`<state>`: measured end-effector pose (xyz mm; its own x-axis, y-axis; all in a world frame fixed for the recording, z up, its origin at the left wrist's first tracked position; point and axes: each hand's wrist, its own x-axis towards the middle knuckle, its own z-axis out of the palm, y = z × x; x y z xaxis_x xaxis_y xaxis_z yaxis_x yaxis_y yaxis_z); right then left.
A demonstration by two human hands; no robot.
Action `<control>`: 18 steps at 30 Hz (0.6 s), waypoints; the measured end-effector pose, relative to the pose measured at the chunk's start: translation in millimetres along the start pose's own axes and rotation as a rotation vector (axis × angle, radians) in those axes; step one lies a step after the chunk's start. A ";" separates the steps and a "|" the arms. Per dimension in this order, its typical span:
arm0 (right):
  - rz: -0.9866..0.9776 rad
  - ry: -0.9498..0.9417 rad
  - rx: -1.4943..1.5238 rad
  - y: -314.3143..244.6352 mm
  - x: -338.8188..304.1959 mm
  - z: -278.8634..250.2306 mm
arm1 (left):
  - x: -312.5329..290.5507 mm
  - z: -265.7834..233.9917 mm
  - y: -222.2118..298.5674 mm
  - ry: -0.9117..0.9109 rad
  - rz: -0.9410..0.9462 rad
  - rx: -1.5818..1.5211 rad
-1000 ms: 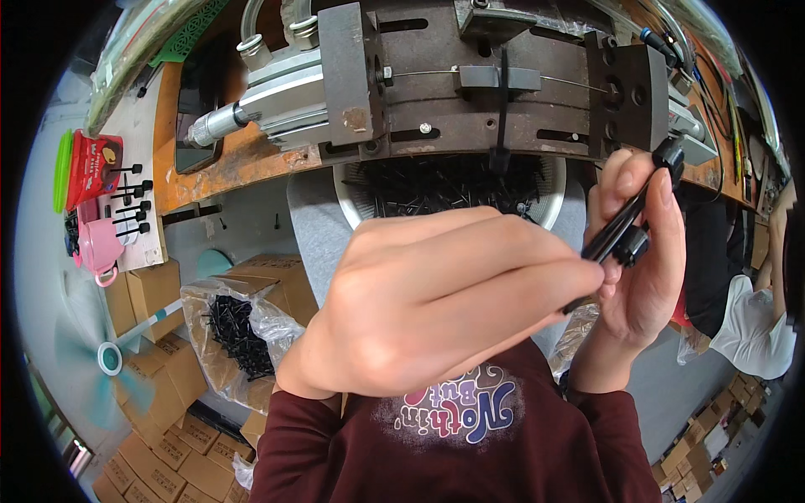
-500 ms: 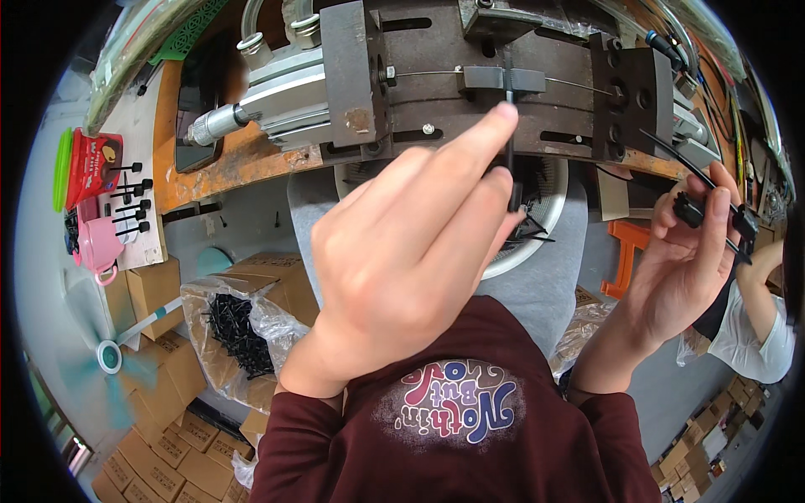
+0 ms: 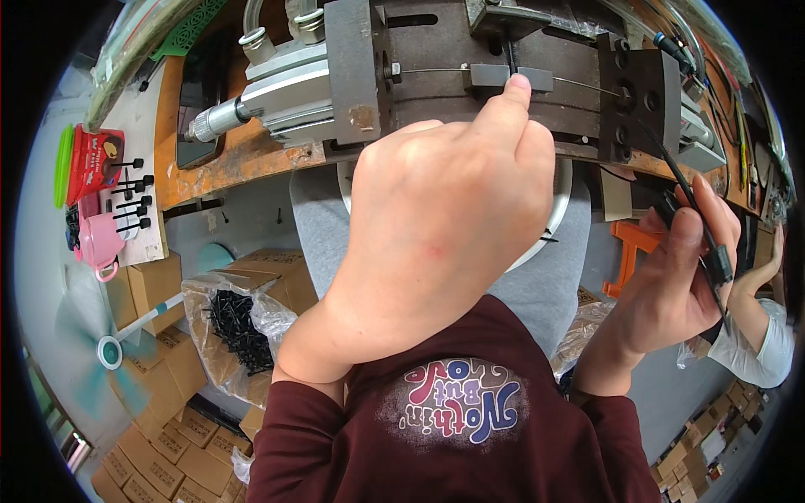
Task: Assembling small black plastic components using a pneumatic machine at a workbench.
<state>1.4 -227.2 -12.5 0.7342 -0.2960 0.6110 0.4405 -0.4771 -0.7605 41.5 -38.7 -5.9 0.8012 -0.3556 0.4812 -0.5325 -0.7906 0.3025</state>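
Observation:
My left hand (image 3: 453,201) reaches over the metal fixture with its index finger stretched to a grey metal block (image 3: 489,77). Its fingertip meets a thin black plastic stem (image 3: 511,55), which crosses the block and runs toward a dark metal plate (image 3: 508,22) behind. The stem's near end, my thumb and the other fingertips are hidden under the hand. A taut wire (image 3: 436,70) passes along the fixture through the block. Off to the right, my right hand (image 3: 671,285) is closed on black plastic stems (image 3: 715,261) with thicker heads.
A white basket (image 3: 560,205) sits on my lap below the bench edge. A bag of black parts (image 3: 239,331) lies at left, above cartons (image 3: 189,436). A fan (image 3: 109,352) turns there. At far right another person's arm (image 3: 759,272) shows. An orange frame (image 3: 629,251) stands under the bench.
My left hand has moved forward, taking the black stem into place across the block. My right hand has turned slightly and lowered its stems.

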 end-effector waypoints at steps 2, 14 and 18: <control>-0.178 -0.056 -0.221 -0.8 2.0 -1.1 | -1.4 0.4 -1.6 -0.003 -0.004 0.015; -0.593 -0.216 -0.376 -8.3 3.1 26.8 | -14.7 -15.9 1.0 0.130 0.116 -0.742; -0.397 -0.267 -0.353 0.1 11.7 15.4 | -15.2 -4.9 -8.4 0.296 0.159 -0.469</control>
<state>18.0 -218.1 -8.8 0.6734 0.1581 0.7222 0.5432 -0.7685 -0.3382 32.5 -24.2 -11.8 0.6266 -0.2444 0.7400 -0.7585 -0.4092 0.5072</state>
